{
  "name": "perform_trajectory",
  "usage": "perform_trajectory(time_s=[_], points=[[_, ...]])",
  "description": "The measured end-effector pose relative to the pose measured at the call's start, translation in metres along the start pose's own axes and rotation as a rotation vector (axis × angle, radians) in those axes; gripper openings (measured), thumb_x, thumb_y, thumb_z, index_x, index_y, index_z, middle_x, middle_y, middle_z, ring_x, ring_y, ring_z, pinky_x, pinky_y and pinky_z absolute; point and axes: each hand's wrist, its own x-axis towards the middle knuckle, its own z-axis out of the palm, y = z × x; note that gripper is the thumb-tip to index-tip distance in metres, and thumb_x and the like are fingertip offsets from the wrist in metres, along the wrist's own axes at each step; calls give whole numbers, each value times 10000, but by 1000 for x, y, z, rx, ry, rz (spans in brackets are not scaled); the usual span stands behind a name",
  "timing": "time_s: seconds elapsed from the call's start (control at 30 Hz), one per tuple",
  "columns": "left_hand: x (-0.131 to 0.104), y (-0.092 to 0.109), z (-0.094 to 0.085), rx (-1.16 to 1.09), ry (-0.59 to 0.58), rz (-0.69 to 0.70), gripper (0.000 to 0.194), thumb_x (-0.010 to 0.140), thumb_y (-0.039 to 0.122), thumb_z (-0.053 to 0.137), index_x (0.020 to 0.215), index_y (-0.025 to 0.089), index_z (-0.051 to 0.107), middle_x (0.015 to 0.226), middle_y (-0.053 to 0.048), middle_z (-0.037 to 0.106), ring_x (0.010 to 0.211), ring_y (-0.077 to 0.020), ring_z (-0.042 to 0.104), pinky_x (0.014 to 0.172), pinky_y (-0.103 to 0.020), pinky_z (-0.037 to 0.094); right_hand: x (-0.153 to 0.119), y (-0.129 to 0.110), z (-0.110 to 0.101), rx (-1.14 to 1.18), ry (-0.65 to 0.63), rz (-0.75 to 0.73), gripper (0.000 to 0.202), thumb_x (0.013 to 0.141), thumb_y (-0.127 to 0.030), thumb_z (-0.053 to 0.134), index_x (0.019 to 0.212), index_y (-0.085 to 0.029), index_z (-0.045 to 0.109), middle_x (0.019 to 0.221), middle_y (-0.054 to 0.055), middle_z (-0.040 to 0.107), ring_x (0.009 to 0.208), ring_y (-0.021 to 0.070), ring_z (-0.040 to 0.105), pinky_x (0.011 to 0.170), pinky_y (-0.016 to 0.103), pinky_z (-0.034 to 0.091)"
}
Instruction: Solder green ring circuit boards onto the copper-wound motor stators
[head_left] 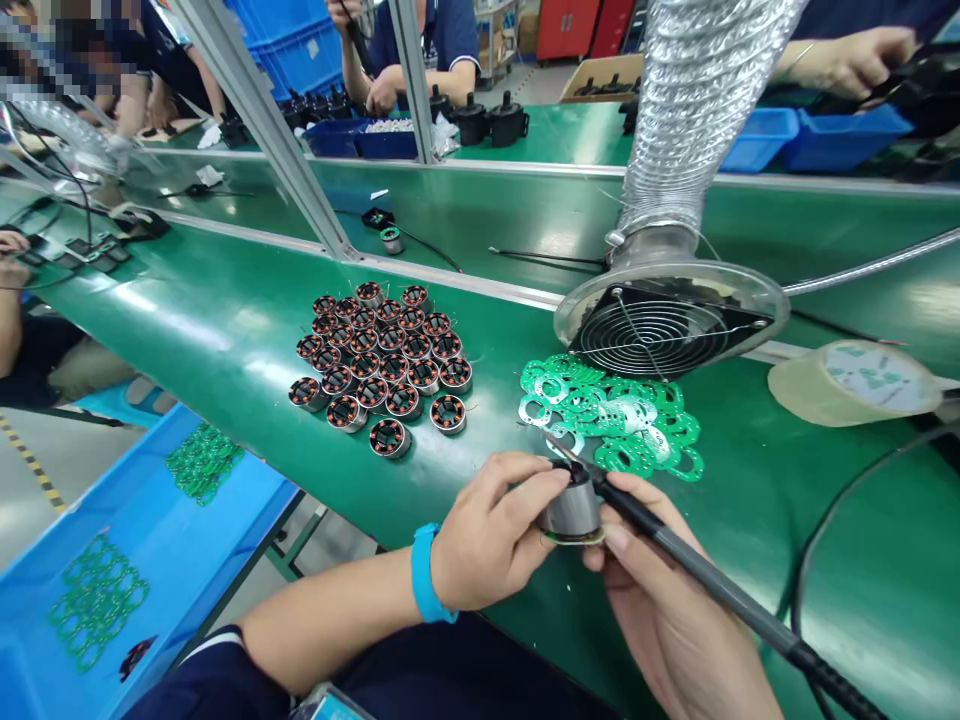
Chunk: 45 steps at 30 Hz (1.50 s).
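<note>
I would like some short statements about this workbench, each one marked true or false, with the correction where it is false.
1. The left hand holds a small metal cylinder. True.
2. The right hand holds a roll of tape. False: it holds a black soldering iron; the tape roll lies far to the right, untouched.
3. The green ring boards lie in a loose pile below the round fan grille. True.
4. The wound motor cores sit inside a blue bin. False: they stand grouped on the green bench surface.
5. A blue band is on the left wrist. True.
</note>
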Motion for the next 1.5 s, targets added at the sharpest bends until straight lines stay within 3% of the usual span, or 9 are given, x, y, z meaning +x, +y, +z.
perform_trajectory(time_s=[0.23, 0.4, 0.7, 0.83, 0.93, 1.03, 1.13, 1.3, 1.5], points=[[12, 11, -5, -653, -223, -840, 469, 806, 228, 686, 1257, 160, 576, 1098, -93, 642, 971, -190, 638, 888, -344, 544, -8, 8, -13, -367, 40, -205, 276, 855, -365, 705, 1110, -286, 633, 694, -35, 662, 581, 118, 662, 552, 211, 552], [18, 3, -11, -955, -446, -1084, 405, 767, 198, 704, 1166, 147, 663, 985, -59, 665, 841, -140, 600, 778, -280, 511, -6, 1, -21, -561, -26, -439, 314, 907, -295, 635, 1214, -279, 566, 993, 49, 750, 894, 186, 737, 775, 304, 604], [26, 5, -24, -784, -780, -1053, 358, 760, 226, 626, 1100, 145, 704, 828, -9, 615, 702, -116, 531, 697, -261, 498, 4, -14, -22, -627, -324, -642, 327, 900, -127, 588, 1164, -318, 559, 802, -10, 699, 709, 163, 693, 639, 280, 575], [20, 8, -23, -89, -552, -542, 426, 770, 201, 587, 1183, 133, 664, 910, -70, 625, 808, -188, 568, 776, -336, 526, 7, -14, -18, -756, -305, -679, 227, 885, -135, 567, 1052, -285, 601, 726, -17, 652, 599, 141, 638, 536, 242, 514], [9, 9, -17, 244, -331, -128, 415, 824, 127, 490, 1218, 103, 617, 952, -116, 639, 840, -216, 577, 758, -349, 533, 3, -5, -13, -660, -152, -412, 178, 906, -233, 591, 1079, -276, 596, 746, -20, 669, 544, 118, 619, 486, 214, 492], [2, 10, -12, 339, -182, 22, 401, 847, 105, 473, 1233, 104, 582, 931, -112, 645, 793, -206, 569, 706, -329, 529, -4, 9, -7, -335, -1, -137, 218, 897, -350, 643, 1094, -276, 589, 710, -32, 659, 542, 118, 626, 500, 214, 516], [3, 15, -10, 203, -158, -155, 401, 837, 138, 516, 1233, 145, 578, 961, -94, 641, 835, -198, 586, 737, -321, 535, -8, 22, -6, -149, 29, -84, 275, 872, -383, 679, 1119, -290, 600, 697, -37, 642, 600, 127, 645, 576, 234, 553], [14, 17, -10, -313, -339, -793, 430, 765, 243, 678, 1186, 171, 622, 909, -31, 605, 757, -150, 551, 734, -308, 505, -10, 25, -15, -298, 51, -175, 350, 852, -332, 707, 1179, -285, 591, 772, -15, 661, 606, 115, 627, 553, 210, 539], [14, 6, -10, -949, -412, -1071, 374, 758, 267, 736, 1089, 154, 601, 906, -26, 617, 777, -122, 569, 720, -255, 470, -28, 22, -18, -402, -144, -238, 495, 913, -399, 598, 1372, -294, 443, 1342, 126, 619, 1239, 264, 610, 978, 438, 545]])
